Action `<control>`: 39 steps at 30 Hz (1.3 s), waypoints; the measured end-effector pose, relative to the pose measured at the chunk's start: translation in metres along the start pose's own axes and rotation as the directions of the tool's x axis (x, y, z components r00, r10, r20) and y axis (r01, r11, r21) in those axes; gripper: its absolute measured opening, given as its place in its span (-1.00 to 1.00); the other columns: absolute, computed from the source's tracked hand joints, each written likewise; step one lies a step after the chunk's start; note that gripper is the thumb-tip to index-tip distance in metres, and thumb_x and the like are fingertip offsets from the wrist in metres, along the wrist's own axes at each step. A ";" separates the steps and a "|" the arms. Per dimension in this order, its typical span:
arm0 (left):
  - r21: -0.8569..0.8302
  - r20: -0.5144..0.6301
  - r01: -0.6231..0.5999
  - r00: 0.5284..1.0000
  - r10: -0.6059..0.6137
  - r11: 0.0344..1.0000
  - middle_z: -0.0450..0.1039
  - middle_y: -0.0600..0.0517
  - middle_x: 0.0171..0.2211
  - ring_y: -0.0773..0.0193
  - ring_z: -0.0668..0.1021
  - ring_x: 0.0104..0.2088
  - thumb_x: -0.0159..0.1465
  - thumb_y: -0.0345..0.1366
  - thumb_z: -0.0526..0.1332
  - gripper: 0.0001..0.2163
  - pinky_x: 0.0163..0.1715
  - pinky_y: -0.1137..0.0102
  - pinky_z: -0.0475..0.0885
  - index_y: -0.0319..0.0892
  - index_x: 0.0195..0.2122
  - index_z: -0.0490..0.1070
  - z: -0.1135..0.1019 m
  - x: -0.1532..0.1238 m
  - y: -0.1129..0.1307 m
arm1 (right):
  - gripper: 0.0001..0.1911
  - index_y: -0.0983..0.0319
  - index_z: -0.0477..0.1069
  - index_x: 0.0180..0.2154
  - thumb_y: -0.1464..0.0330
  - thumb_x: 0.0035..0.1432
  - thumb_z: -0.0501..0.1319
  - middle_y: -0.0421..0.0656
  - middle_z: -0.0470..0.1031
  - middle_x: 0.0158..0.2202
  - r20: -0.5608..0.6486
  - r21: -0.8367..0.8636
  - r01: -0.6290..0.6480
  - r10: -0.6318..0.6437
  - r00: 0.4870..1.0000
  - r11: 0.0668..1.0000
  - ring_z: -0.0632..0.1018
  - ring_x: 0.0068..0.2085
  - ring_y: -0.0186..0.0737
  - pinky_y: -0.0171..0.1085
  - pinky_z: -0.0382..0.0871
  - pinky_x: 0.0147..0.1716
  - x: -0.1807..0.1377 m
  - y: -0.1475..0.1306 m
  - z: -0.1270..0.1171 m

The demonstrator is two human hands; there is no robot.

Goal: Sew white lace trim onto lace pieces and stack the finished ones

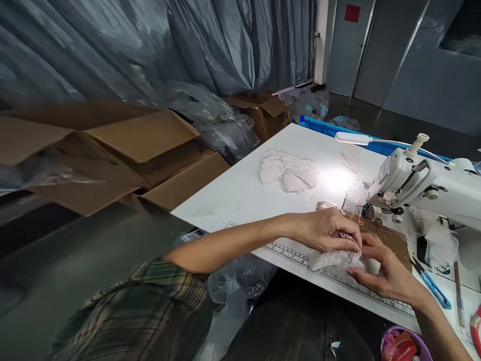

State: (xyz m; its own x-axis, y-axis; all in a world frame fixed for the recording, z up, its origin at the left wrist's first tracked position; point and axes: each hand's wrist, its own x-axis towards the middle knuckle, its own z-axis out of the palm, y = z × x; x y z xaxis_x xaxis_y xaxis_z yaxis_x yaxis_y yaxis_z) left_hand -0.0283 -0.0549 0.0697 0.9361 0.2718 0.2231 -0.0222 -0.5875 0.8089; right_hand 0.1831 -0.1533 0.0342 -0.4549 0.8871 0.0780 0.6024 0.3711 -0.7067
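Note:
A small bunch of white lace fabric is gathered between both hands above the table's front edge. My left hand is closed on it from above, thumb and fingers pinching the ruffled cloth. At the fabric's right side, my right hand curls its thumb and fingers around the edge, its fingertips close to those of the left. Part of the cloth is hidden beneath the fingers. Just beyond the hands stands a white sewing machine, its lamp lighting the needle area. A pile of pale lace pieces lies farther back on the table.
The white table has a ruler scale printed along its front edge. Blue-handled snips lie at the right, above a purple bin. Open cardboard boxes and clear plastic bags stand left of the table.

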 end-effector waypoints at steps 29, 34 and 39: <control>0.376 -0.276 0.116 0.961 -0.008 0.919 0.56 -0.16 -0.09 0.15 0.58 -0.15 0.42 0.04 0.05 -0.56 -0.18 0.24 0.49 -0.24 -0.02 0.48 0.020 0.000 -0.072 | -0.43 0.16 0.32 -0.43 -0.09 -0.31 0.44 -0.26 0.39 -0.56 -0.246 0.535 -0.467 0.659 0.711 0.704 0.40 -0.53 -0.31 -0.28 0.30 -0.54 0.020 0.046 -0.013; -0.134 -0.216 0.377 0.892 -0.398 0.917 0.55 -0.07 -0.22 0.23 0.60 -0.39 0.31 0.14 0.14 -0.33 -0.48 0.37 0.47 -0.27 0.26 0.18 0.019 -0.001 -0.065 | -0.36 0.17 0.44 -0.21 -0.12 -0.23 0.43 -0.14 0.58 -0.29 -0.116 0.726 -0.332 0.584 0.804 0.602 0.60 -0.33 -0.23 -0.26 0.52 -0.39 0.042 0.028 0.000; -0.002 -0.357 0.538 0.787 -0.503 0.843 0.57 -0.10 -0.18 0.09 0.61 -0.18 0.17 -0.06 0.32 -0.42 -0.31 0.32 0.48 -0.22 0.16 0.33 0.013 -0.005 -0.066 | -0.49 0.20 0.49 -0.14 -0.07 0.10 0.23 -0.10 0.61 -0.33 -0.263 0.411 -0.371 0.498 0.826 0.833 0.62 -0.31 -0.18 -0.16 0.54 -0.24 0.028 0.046 -0.007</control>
State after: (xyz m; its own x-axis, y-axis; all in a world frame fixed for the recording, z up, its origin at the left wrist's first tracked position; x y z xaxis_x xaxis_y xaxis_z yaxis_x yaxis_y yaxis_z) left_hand -0.0268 -0.0273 0.0080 0.6227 0.7816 -0.0374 0.4844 -0.3474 0.8029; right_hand 0.2030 -0.1091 0.0086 0.0965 0.9900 -0.1029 0.4006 -0.1332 -0.9065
